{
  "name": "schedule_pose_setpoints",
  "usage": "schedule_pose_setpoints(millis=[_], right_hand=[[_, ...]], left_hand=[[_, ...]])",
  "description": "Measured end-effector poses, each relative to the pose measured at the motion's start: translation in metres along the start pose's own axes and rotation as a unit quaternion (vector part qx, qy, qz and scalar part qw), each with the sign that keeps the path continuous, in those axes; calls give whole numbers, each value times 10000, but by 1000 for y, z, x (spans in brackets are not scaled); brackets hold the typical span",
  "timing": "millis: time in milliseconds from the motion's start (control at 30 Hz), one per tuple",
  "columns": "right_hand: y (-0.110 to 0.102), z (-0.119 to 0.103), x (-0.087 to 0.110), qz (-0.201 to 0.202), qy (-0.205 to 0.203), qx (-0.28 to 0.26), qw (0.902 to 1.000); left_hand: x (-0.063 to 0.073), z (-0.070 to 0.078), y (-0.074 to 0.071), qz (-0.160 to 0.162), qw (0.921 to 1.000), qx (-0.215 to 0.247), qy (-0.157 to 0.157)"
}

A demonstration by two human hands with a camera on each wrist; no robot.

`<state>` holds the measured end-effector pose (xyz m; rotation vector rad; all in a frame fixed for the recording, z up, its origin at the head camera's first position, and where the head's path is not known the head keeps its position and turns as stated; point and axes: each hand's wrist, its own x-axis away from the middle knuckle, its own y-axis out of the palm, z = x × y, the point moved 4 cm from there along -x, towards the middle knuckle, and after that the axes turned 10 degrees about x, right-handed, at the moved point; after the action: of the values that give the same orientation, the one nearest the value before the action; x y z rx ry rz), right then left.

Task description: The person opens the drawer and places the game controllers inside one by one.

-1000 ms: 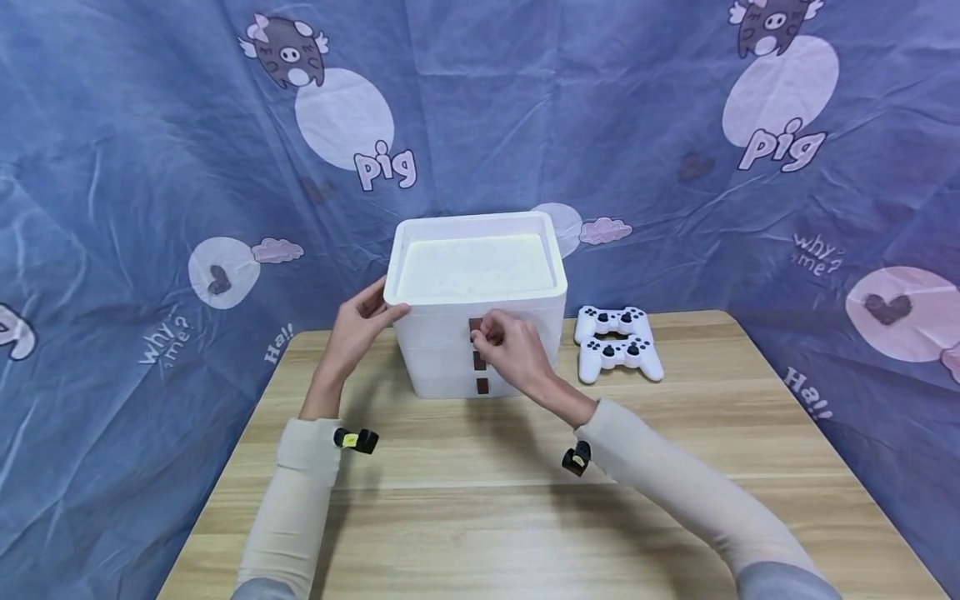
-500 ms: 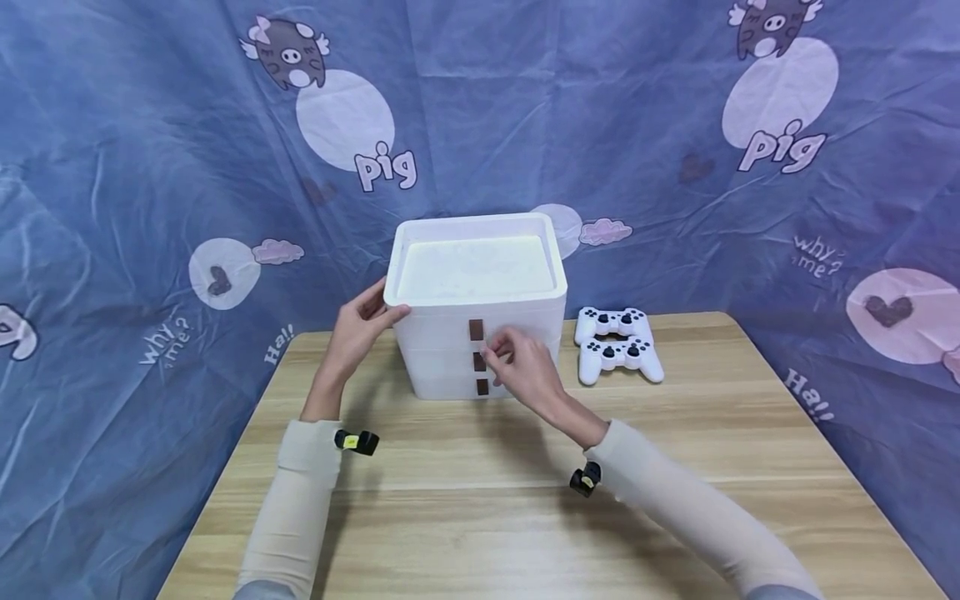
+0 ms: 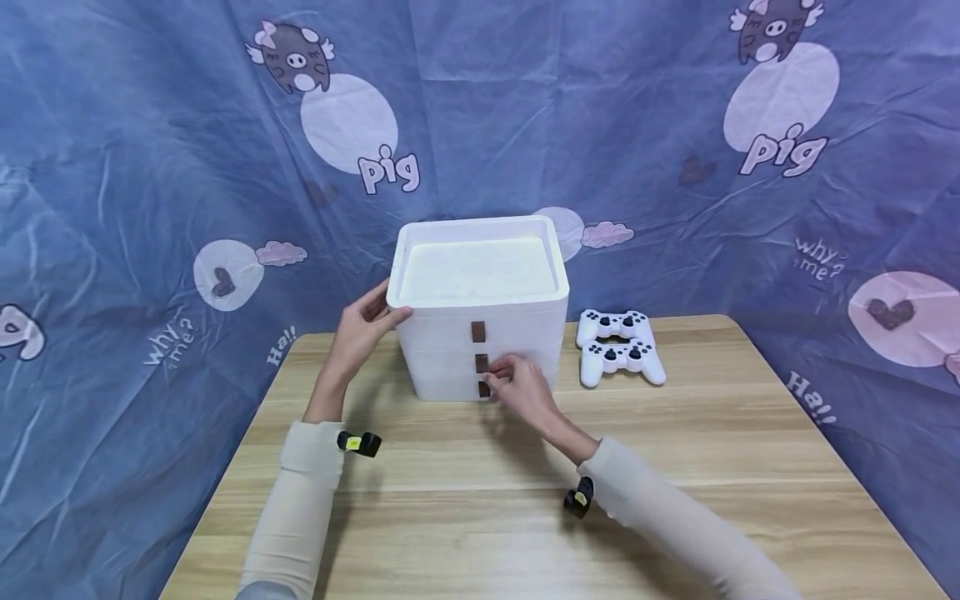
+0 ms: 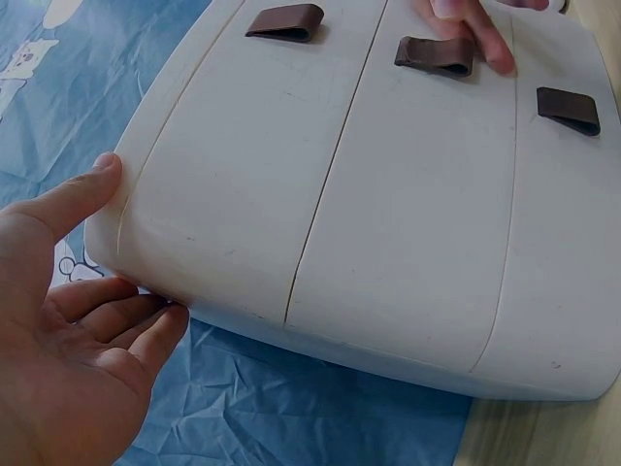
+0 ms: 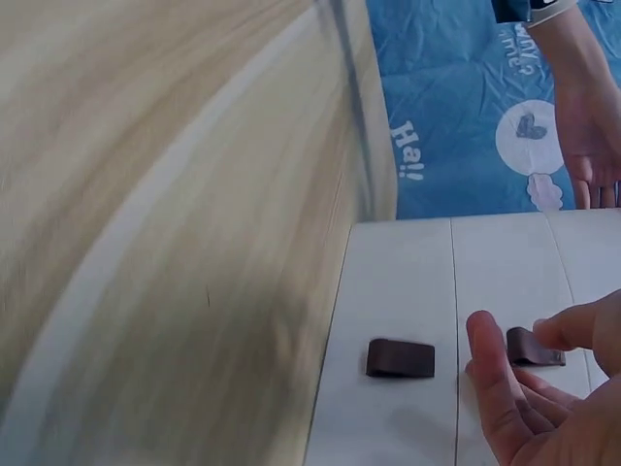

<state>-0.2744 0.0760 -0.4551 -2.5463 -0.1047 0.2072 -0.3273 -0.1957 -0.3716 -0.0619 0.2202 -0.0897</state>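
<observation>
At the back of a wooden table [image 3: 465,533], a white drawer cabinet [image 3: 442,362] was touched at its corner by the left hand [image 3: 355,333], thumb and fingers spread. Drawer contents were hidden. The middle brown tab [image 4: 434,56] was flanked by the right hand's [image 3: 522,390] parted thumb and finger; contact could not be told. Two white controllers [image 3: 621,360] were backed by blue printed cloth [image 3: 645,125]. Since a second earlier, the right hand had been lowered from the top tab [image 3: 478,332].

Creased blue cloth [image 3: 480,125] behind and along both sides, cartoon pig prints [image 3: 297,60]; pale wood-grain tabletop [image 3: 450,533] before it.
</observation>
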Motion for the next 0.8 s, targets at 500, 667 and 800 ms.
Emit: schedule_pose_setpoints(millis=[500,667,800], right_hand=[[11,-1,0,-413,1096,-1564,9807],[15,-2,-3,-510,1156,-1784,9758],[18,-2,-5,-453,1117,-2021,9719]], left_hand=[[-1,-1,0,-3,9999,86,110],[0,-2,1,1,10000,60,55],[0,-2,1,-1,10000,68,59]])
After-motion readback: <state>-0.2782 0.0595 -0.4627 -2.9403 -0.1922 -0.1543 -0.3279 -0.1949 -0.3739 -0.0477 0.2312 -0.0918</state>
